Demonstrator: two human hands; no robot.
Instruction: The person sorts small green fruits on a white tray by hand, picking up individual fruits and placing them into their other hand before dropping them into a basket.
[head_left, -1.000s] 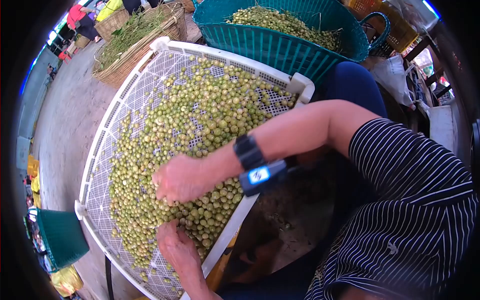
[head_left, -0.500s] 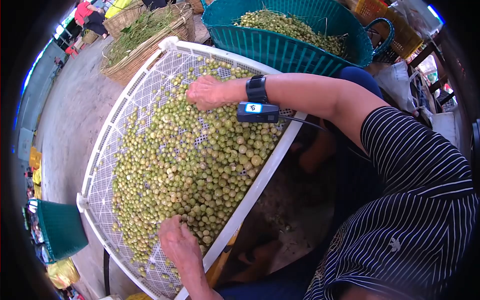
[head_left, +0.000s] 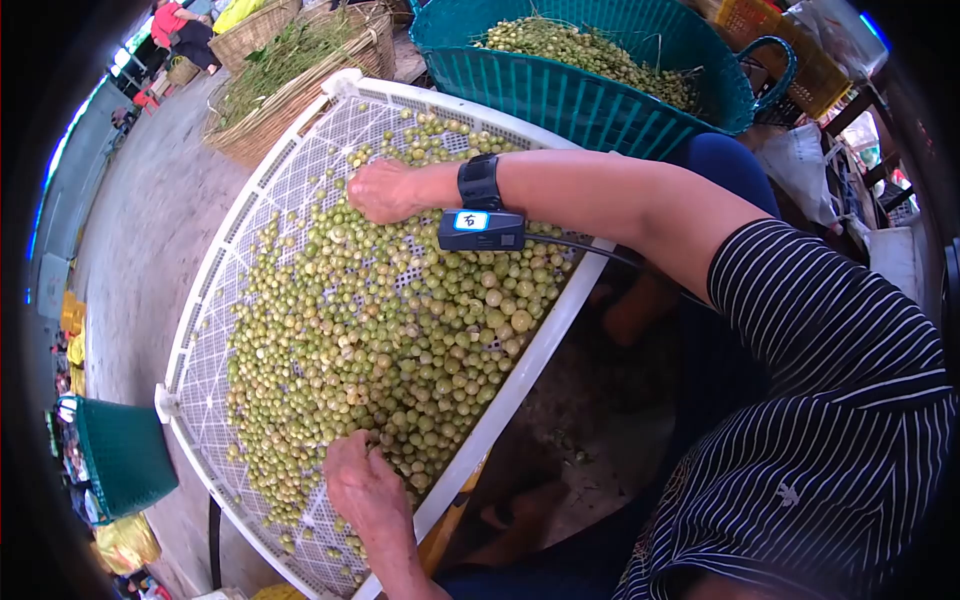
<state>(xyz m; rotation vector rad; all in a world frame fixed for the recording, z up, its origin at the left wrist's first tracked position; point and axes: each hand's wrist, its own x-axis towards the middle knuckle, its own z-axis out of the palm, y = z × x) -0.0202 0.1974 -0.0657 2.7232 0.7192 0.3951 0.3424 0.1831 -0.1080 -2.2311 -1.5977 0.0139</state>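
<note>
Small round yellow-green fruits (head_left: 350,340) lie spread over a white plastic mesh tray (head_left: 205,350) with a raised white rim. My right hand (head_left: 380,190), wearing a black wrist strap and a small labelled box, is among the fruits on the upper part of the tray. Its fingers are curled downward, and what they may hold is hidden. At the lower edge of the fruit layer is my left hand (head_left: 358,478), with thumb and fingers bent in against the fruits. Whatever lies between those fingers cannot be made out.
Beyond the tray stands a teal plastic basket (head_left: 560,100) with more fruits inside. A woven basket (head_left: 290,110) of green stems sits by the tray's far corner. Another teal basket (head_left: 125,455) is at left. A person in red (head_left: 170,25) is in the distance.
My right hand has moved left across the fruits, toward the far side of the tray. My left hand has shifted only slightly. The whole view has moved a little.
</note>
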